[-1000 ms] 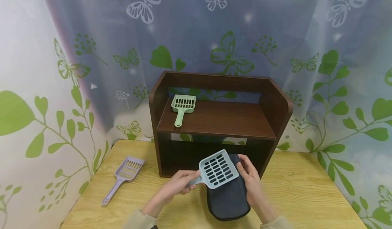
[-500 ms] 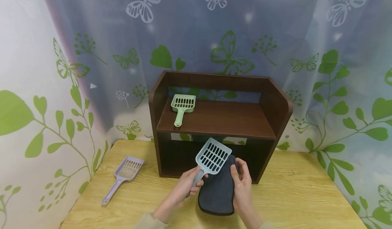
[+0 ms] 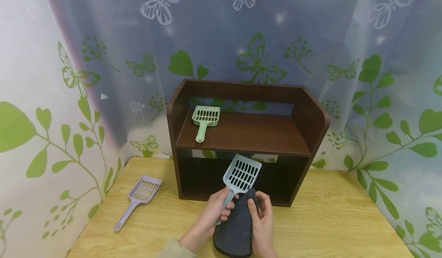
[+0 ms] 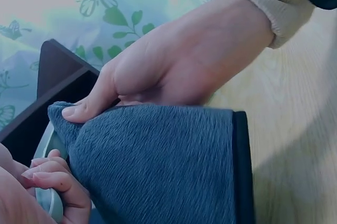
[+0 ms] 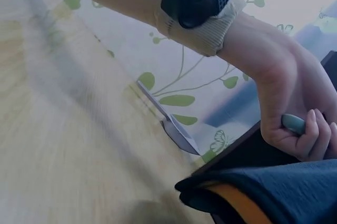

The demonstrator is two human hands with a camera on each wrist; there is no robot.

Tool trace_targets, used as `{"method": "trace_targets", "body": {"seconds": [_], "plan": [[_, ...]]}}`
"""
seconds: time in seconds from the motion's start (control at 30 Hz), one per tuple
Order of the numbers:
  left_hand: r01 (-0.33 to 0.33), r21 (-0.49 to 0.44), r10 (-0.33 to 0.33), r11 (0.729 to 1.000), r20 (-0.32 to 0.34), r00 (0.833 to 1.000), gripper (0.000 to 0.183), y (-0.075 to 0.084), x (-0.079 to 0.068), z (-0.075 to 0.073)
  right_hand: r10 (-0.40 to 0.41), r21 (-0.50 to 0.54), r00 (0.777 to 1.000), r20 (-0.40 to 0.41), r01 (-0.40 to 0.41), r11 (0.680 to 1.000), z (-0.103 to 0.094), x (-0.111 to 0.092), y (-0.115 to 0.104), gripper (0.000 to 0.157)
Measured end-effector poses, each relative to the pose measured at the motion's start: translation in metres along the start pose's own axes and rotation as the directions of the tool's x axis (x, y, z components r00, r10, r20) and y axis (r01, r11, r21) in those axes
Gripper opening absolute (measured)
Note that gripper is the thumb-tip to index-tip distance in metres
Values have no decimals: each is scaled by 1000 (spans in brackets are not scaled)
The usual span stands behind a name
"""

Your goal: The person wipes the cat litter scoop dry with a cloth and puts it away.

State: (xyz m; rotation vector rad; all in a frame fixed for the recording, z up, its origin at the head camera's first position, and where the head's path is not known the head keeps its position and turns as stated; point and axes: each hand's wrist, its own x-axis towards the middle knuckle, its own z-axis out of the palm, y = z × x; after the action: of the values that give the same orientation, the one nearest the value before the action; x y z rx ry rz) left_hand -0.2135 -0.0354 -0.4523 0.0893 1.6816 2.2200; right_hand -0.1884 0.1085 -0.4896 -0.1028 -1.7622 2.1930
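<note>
My left hand point(image 3: 216, 209) grips the handle of a light blue slotted litter scoop point(image 3: 236, 188), its head tilted up to the right before the shelf. A dark blue-grey plush mitt point(image 3: 235, 227) with black trim hangs just below the scoop head, over the table. With thumb and fingers, my right hand point(image 3: 261, 221) pinches the mitt's narrow top end. In the left wrist view, the mitt point(image 4: 158, 155) lies close against the scoop's rim, and the right hand point(image 4: 158, 71) holds its tip. An orange lining point(image 5: 239, 203) shows inside the mitt's opening in the right wrist view.
A dark brown two-tier shelf point(image 3: 241, 150) stands at the back of the wooden table point(image 3: 331, 212). On its upper board lies a green litter scoop point(image 3: 203, 125). A purple litter scoop point(image 3: 136, 202) lies on the table at the left. Patterned curtain hangs behind.
The scoop head has turned more upright, uncovering more of the mitt. My right hand and the mitt have moved left and down, with the grip on the mitt kept.
</note>
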Motion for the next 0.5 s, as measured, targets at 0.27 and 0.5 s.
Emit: {"method": "trace_targets", "body": {"seconds": [0.27,0.5], "plan": [[-33,122,36,992,-22,999,46,4,-1,1,-103,-12,989,-107,103,995,-3,22,-7,29],[-31,155,32,987,-3,999,44,4,-1,2,-131,23,977,-171,137,990,-4,38,-13,29]]}}
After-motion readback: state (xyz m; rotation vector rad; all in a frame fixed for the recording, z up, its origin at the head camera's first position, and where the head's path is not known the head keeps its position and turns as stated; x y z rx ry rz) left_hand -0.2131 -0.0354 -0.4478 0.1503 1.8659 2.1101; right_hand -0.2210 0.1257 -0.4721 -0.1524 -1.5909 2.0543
